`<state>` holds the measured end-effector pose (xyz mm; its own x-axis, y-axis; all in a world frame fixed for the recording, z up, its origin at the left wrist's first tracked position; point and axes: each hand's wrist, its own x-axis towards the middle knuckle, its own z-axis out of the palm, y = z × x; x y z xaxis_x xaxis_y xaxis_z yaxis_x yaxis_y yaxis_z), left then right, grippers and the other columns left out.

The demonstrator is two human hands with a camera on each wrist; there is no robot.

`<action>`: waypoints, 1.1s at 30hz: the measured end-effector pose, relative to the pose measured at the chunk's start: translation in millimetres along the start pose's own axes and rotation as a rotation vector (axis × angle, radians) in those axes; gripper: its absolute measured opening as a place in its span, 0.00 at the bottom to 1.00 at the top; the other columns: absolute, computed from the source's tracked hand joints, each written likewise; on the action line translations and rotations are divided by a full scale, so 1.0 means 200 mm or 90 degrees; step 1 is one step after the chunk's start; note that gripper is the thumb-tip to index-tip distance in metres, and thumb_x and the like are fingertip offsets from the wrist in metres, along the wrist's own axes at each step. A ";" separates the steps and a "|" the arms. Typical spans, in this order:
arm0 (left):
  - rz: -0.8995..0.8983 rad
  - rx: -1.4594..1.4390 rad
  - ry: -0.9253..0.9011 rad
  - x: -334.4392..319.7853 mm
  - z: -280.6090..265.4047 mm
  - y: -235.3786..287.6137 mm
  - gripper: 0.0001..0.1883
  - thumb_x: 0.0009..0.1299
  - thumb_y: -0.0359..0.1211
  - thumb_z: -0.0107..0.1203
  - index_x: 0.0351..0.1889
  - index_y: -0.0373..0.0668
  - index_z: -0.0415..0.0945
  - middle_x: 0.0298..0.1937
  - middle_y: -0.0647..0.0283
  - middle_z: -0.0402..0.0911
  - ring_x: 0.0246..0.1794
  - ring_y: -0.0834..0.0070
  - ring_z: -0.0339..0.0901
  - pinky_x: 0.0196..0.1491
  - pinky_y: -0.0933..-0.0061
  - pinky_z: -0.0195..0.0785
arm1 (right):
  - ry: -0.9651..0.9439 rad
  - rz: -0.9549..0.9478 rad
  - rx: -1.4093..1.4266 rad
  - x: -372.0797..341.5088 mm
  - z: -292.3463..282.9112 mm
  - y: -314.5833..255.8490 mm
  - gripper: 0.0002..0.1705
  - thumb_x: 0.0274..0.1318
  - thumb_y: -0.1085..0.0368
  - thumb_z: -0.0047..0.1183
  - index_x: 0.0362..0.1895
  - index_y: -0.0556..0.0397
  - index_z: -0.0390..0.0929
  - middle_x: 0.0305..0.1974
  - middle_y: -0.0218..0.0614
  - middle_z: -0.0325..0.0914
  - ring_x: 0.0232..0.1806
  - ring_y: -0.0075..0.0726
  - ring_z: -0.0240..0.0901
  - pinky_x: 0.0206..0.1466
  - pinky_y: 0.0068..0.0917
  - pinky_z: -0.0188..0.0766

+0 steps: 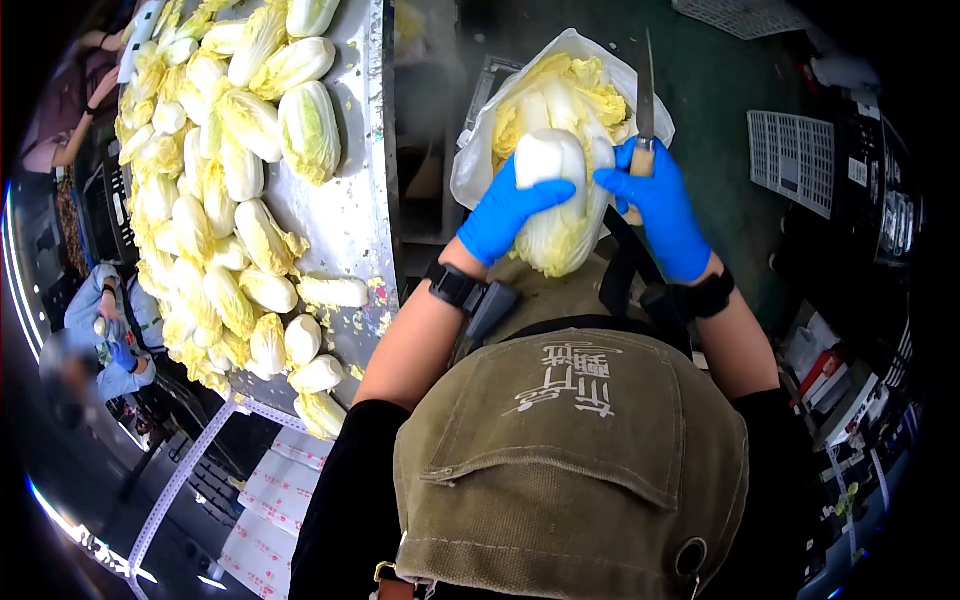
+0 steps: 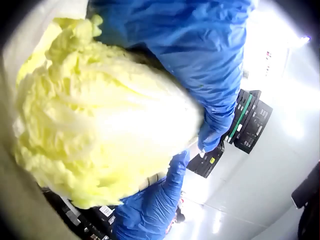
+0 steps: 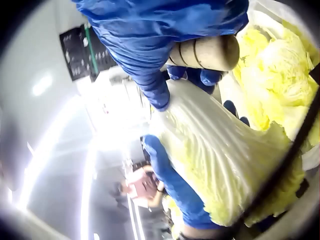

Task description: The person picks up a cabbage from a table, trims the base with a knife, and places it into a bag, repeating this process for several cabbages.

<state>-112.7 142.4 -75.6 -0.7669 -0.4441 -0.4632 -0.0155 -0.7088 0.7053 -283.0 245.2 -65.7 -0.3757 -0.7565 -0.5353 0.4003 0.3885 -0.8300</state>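
Note:
My left hand (image 1: 500, 215), in a blue glove, grips a napa cabbage (image 1: 553, 235) from the side, its thumb lying across the pale base. The cabbage stands base away from me, with its yellow leaf tips toward my apron. In my blue-gloved right hand (image 1: 668, 215) is a knife (image 1: 646, 100), held by its wooden handle (image 3: 215, 53) with the blade pointing away from the cabbage. The right thumb touches the cabbage's side. Just beyond the hands, a white plastic bag (image 1: 468, 165) holds loose yellow cabbage leaves (image 1: 585, 85); the cabbage partly hides them.
On the left, a metal table (image 1: 350, 215) bears a pile of napa cabbages (image 1: 235, 200). Plastic crates (image 1: 790, 150) stand at the right. Another person (image 1: 85, 330) with blue gloves is at the far left. White boxes with red print (image 1: 270, 510) are below the table.

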 end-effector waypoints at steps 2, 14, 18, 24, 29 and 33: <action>0.020 -0.073 0.031 0.04 -0.03 -0.02 0.31 0.65 0.36 0.57 0.64 0.37 0.61 0.57 0.57 0.72 0.55 0.68 0.73 0.57 0.66 0.69 | 0.020 0.013 0.022 0.08 -0.07 0.05 0.15 0.48 0.66 0.65 0.31 0.47 0.68 0.22 0.21 0.65 0.16 0.14 0.58 0.20 0.15 0.59; 0.061 -0.306 0.043 -0.04 -0.13 -0.10 0.31 0.66 0.39 0.55 0.65 0.39 0.61 0.58 0.54 0.72 0.57 0.63 0.72 0.60 0.61 0.68 | -0.081 -0.082 -0.123 0.17 -0.04 0.04 0.22 0.47 0.59 0.67 0.43 0.54 0.71 0.35 0.28 0.74 0.36 0.22 0.71 0.36 0.22 0.69; 0.076 -0.256 0.050 -0.11 -0.05 -0.09 0.32 0.65 0.39 0.56 0.66 0.39 0.60 0.60 0.54 0.70 0.60 0.62 0.70 0.62 0.61 0.65 | -0.168 -0.079 0.011 -0.05 0.15 -0.02 0.26 0.42 0.66 0.70 0.44 0.54 0.69 0.38 0.27 0.70 0.39 0.23 0.69 0.44 0.23 0.72; 0.163 0.003 0.056 -0.19 -0.06 -0.03 0.35 0.65 0.41 0.58 0.67 0.38 0.58 0.60 0.58 0.69 0.59 0.69 0.69 0.60 0.68 0.65 | -0.066 -0.078 -0.052 -0.08 0.16 -0.02 0.23 0.42 0.69 0.69 0.41 0.51 0.69 0.34 0.23 0.67 0.36 0.20 0.66 0.42 0.22 0.70; 0.035 -0.028 -0.008 -0.24 -0.16 0.04 0.33 0.64 0.39 0.59 0.65 0.38 0.60 0.57 0.59 0.72 0.56 0.70 0.71 0.58 0.69 0.67 | -0.065 -0.091 -0.121 0.01 0.02 0.02 0.18 0.45 0.68 0.66 0.38 0.50 0.72 0.33 0.23 0.67 0.36 0.20 0.66 0.41 0.22 0.70; -0.099 -0.231 -0.005 -0.26 -0.28 0.03 0.31 0.66 0.43 0.55 0.64 0.38 0.63 0.55 0.56 0.74 0.53 0.67 0.75 0.56 0.66 0.69 | -0.012 -0.067 -0.233 0.09 -0.03 0.04 0.23 0.44 0.62 0.68 0.42 0.56 0.72 0.37 0.28 0.72 0.38 0.23 0.69 0.42 0.24 0.71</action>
<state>-37.5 130.1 -77.1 -0.7785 -0.3122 -0.5445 0.0946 -0.9160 0.3899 -292.9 237.5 -82.6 -0.3826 -0.8106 -0.4434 0.0339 0.4673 -0.8835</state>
